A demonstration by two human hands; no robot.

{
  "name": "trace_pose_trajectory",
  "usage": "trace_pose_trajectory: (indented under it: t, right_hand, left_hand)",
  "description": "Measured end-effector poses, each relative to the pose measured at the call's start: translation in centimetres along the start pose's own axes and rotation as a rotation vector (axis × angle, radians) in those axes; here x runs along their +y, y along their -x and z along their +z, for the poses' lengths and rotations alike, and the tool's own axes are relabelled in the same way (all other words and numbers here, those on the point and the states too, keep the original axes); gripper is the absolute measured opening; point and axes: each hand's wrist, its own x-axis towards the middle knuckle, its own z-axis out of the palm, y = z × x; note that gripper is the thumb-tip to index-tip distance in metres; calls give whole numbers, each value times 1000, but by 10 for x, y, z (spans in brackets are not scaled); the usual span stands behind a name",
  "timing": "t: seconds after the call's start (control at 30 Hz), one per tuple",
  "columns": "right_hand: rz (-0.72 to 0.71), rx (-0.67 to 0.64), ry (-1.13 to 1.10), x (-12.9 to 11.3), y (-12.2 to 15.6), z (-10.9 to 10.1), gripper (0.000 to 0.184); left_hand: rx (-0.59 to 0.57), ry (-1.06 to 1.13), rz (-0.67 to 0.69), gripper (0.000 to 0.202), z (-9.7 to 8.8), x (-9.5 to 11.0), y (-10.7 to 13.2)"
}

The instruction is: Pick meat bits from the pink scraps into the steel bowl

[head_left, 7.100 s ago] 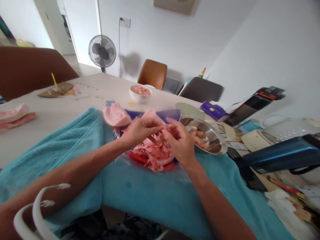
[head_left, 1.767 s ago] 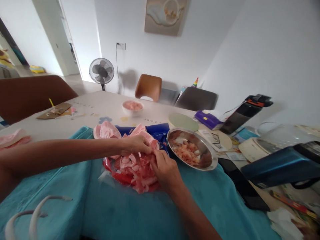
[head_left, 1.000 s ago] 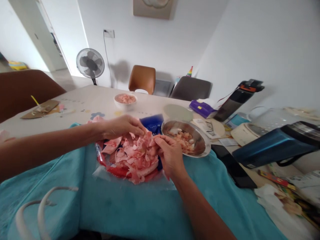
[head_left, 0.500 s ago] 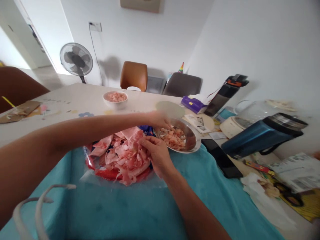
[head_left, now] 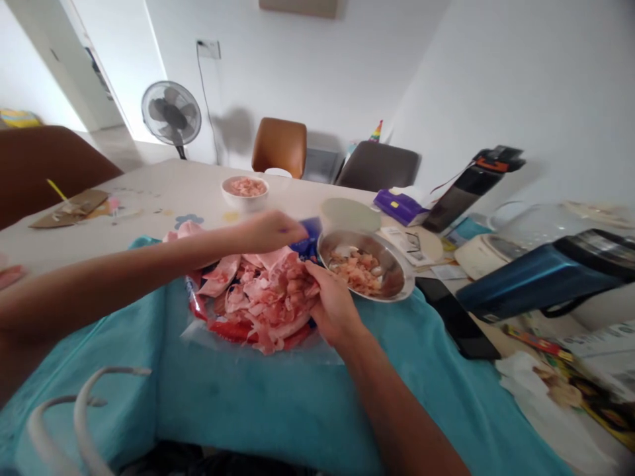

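A heap of pink scraps, which look like pomelo peel and membrane, lies on a red and blue plastic bag. My right hand is closed at the heap's right edge, thumb on top, around a pink piece of pomelo partly hidden by the fingers. Above the back of the heap is my left hand, blurred, its fingers curled together; whatever they hold cannot be made out. Just right of both hands stands a metal bowl containing pale pink pulp pieces.
A white bowl of similar pulp stands farther back. On the right are a phone, a blue tumbler, a dark bottle and a purple tissue pack. Teal cloth covers the near side. White cables curve at lower left.
My left hand has moved left from over the metal bowl to above the back of the heap. My right hand stays at the heap's edge. The whole view has shifted slightly.
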Motion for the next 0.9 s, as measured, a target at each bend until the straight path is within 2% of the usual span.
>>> trace_pose_trajectory:
  t: [0.1, 0.17, 0.27, 0.37, 0.47, 0.6, 0.7, 0.83, 0.9]
  right_hand:
    - [61, -18, -100, 0, -3, 1, 25]
    - [97, -33, -141, 0, -3, 2, 31]
    - [131, -51, -162, 1, -1, 4, 38]
    - [131, -93, -148, 2, 0, 5, 38]
    - [129, -93, -152, 3, 1, 6, 39]
    - [146, -75, -161, 3, 3, 7, 45]
    - [113, -126, -110, 2, 6, 9, 48]
    - [25, -161, -28, 3, 8, 11, 54]
    - [7, -133, -2, 5, 7, 11, 55]
  left_hand:
    - [64, 35, 151, 30, -7, -8, 42]
    - [162, 65, 180, 24, -5, -10, 63]
    - [242, 98, 117, 19, 4, -7, 81]
    - [235, 134, 124, 22, 17, 1, 83]
    - [154, 169, 158, 22, 26, 11, 78]
    - [194, 43, 233, 17, 36, 22, 76]
    - [188, -44, 239, 18, 44, 26, 78]
    - [169, 137, 190, 16, 51, 22, 80]
    - [143, 265, 107, 17, 49, 18, 83]
